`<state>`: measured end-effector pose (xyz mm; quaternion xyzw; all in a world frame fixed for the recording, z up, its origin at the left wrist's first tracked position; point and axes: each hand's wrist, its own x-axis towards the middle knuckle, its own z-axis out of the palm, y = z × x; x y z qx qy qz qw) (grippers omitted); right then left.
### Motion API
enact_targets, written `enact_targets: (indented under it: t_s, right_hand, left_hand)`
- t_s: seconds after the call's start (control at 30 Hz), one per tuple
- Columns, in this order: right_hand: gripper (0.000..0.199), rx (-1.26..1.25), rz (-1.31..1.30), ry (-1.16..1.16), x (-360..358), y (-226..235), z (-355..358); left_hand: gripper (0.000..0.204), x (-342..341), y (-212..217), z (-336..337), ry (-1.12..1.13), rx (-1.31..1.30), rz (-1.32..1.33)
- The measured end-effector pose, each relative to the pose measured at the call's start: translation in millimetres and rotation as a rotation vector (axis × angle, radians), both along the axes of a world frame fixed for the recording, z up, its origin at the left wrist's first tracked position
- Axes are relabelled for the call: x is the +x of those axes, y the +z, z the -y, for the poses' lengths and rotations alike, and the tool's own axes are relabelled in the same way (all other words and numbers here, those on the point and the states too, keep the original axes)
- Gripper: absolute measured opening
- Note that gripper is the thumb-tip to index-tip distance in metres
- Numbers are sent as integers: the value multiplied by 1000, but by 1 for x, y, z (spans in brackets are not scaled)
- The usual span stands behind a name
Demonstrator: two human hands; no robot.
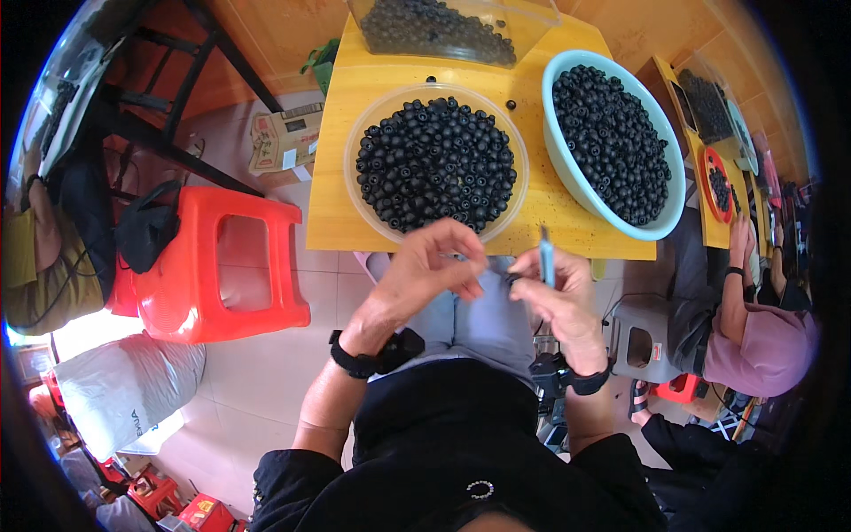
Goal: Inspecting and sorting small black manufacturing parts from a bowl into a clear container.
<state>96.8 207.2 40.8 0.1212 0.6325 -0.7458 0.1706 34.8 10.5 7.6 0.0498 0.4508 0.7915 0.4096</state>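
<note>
Over my lap, at the table's near edge, both hands are raised close together. My right hand (564, 297) is closed round a slim light-blue tool (547, 262) with a dark pointed tip that sticks up. A small black round piece (513, 277) shows at its thumb and fingertip. My left hand (433, 270) is curled in a pinch just to the left, apart from the right; what its fingertips hold, if anything, I cannot make out. Beyond it, a clear round tray (352, 182) holds many black bead-like pieces (434, 164) with small holes in them.
A light-blue basin (551, 133) of similar pieces stands at the right of the yellow table (332, 213), with a clear bin (523, 44) at the back. A red stool (191, 266) and white sack (133, 390) are on the left. Another person (753, 346) works at the right.
</note>
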Motion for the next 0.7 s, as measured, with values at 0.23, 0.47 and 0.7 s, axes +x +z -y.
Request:
enact_targets:
  t_s: [0.23,0.47,0.7]
  right_hand:
    - [15,463,-363,-362,-34,29,-72]
    - [31,441,-678,-715,-51,39,-97]
    - [18,553,-488,-631,-24,0,-54]
  left_hand:
    - [16,-37,-11,22,421,-830,-889]
    - [21,-35,-22,14,372,-1018,-1050]
    - [18,-39,-25,12,373,-977,-1034]
